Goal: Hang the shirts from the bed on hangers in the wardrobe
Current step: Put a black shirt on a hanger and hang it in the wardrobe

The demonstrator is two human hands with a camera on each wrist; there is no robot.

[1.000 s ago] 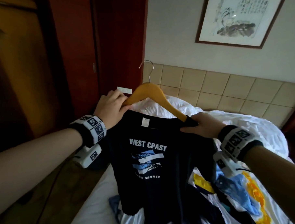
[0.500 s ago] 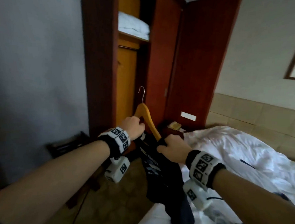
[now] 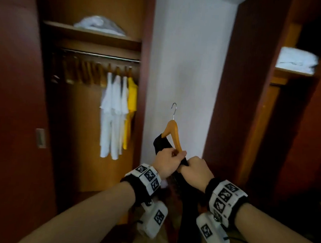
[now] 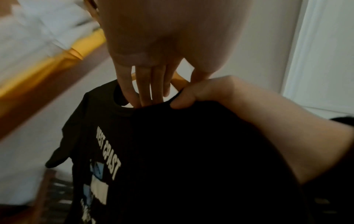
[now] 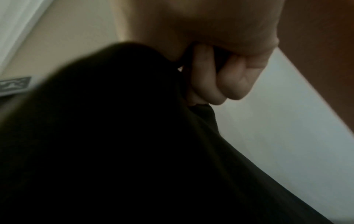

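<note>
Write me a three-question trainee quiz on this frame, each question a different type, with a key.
1. True or false: the black shirt already hangs on the wardrobe rail.
2. Multiple choice: what colour is the rightmost shirt on the rail? A) blue B) yellow C) red
3. Short answer: what are the left hand and right hand holding?

Key:
1. False. It is on the wooden hanger, held in front of the white wall, right of the open wardrobe.
2. B. The yellow shirt hangs beside the white shirts.
3. The left hand grips the hanger at the shirt's collar; the right hand pinches the shirt's near shoulder.
</note>
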